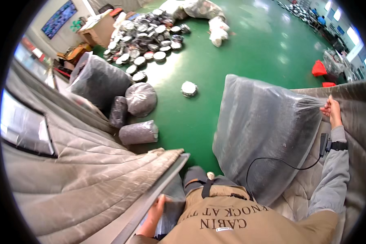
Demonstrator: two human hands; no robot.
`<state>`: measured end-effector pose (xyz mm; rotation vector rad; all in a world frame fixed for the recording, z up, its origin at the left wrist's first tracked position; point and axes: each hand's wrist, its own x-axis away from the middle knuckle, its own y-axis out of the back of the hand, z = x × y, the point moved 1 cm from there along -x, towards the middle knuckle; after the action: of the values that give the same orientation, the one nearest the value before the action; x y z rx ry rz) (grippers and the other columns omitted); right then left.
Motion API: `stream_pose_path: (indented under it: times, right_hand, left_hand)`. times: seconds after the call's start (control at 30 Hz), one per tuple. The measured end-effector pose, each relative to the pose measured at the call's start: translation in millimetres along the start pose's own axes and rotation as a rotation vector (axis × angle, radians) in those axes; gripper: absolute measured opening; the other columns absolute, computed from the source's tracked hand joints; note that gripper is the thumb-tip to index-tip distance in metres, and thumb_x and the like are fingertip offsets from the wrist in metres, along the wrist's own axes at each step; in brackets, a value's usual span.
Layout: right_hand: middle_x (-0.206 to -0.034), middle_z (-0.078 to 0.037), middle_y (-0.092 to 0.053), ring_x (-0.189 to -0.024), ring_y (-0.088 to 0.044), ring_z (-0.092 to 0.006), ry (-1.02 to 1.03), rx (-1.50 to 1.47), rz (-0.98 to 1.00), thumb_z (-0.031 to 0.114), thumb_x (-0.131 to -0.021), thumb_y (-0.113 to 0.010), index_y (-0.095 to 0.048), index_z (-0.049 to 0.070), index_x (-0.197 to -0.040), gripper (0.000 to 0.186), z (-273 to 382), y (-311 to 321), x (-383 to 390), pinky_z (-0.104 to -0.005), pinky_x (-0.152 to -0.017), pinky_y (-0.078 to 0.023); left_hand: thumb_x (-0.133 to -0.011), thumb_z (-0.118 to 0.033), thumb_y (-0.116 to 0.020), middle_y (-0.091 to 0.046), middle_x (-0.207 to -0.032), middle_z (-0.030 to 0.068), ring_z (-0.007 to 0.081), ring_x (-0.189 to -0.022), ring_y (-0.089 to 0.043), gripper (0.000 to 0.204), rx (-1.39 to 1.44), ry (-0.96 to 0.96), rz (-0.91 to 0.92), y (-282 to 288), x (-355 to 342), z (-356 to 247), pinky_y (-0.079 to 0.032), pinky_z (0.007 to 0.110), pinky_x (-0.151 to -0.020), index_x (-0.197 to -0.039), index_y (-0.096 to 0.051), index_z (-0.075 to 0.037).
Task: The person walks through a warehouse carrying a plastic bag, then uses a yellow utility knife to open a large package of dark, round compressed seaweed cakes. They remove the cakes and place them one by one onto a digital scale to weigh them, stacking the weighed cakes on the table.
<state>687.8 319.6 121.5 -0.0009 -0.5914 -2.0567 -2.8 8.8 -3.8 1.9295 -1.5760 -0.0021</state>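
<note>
My right hand (332,109) is closed on the gathered corner of a large translucent plastic bag (264,134), which holds a bulky grey bundle beside a quilted beige curtain (349,122). A black device with a cable (323,144) is strapped to my right forearm. My left hand (156,209) is low, its fingers curled on the edge of a pale grey strip (166,175) along another quilted curtain (81,179), which has a clear window panel at the left; part of that hand is hidden.
Plastic-wrapped rolls (136,132) and bags (95,83) lie on the green floor (264,53) at the left. Farther back are a pile of round wrapped items (146,38), a single one (188,88), a cabinet (99,28) and a wall screen (59,18). People (321,19) are at the far right.
</note>
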Motion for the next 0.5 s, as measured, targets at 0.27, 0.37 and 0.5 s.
stream_pose_path:
  times: [0.27, 0.37, 0.5]
  right_hand:
    - [-0.055, 0.004, -0.048, -0.048, -0.058, -0.0117, 0.031, -0.141, -0.393, 0.043, -0.085, -0.045, -0.046, 0.016, -0.069, 0.032, -44, 56, -10, -0.0221, -0.039, -0.042]
    - [-0.054, 0.003, -0.048, -0.047, -0.057, -0.0129, 0.013, -0.240, -0.618, 0.043, -0.085, -0.045, -0.047, 0.016, -0.070, 0.032, -70, 50, 11, -0.0229, -0.038, -0.042]
    - [-0.054, 0.002, -0.047, -0.044, -0.055, -0.0136, -0.082, -0.425, -0.877, 0.044, -0.084, -0.046, -0.045, 0.015, -0.070, 0.033, -128, 53, 15, -0.0232, -0.037, -0.041]
  left_hand:
    - [-0.085, -0.016, -0.048, -0.055, -0.054, 0.0011, 0.0075, -0.049, -0.046, 0.033, 0.267, 0.027, 0.120, -68, -199, -42, -0.036, 0.023, -0.048, -0.063, -0.061, 0.003]
    - [-0.085, -0.022, -0.049, -0.059, -0.057, 0.0067, 0.0103, -0.051, -0.050, 0.038, 0.223, 0.079, 0.130, -88, -273, -77, -0.039, 0.024, -0.050, -0.062, -0.060, 0.006]
    - [-0.085, -0.031, -0.044, -0.037, -0.048, 0.0012, 0.0099, -0.048, -0.031, 0.039, 0.048, -0.055, 0.106, -114, -366, -138, -0.027, 0.029, -0.044, -0.056, -0.045, -0.006]
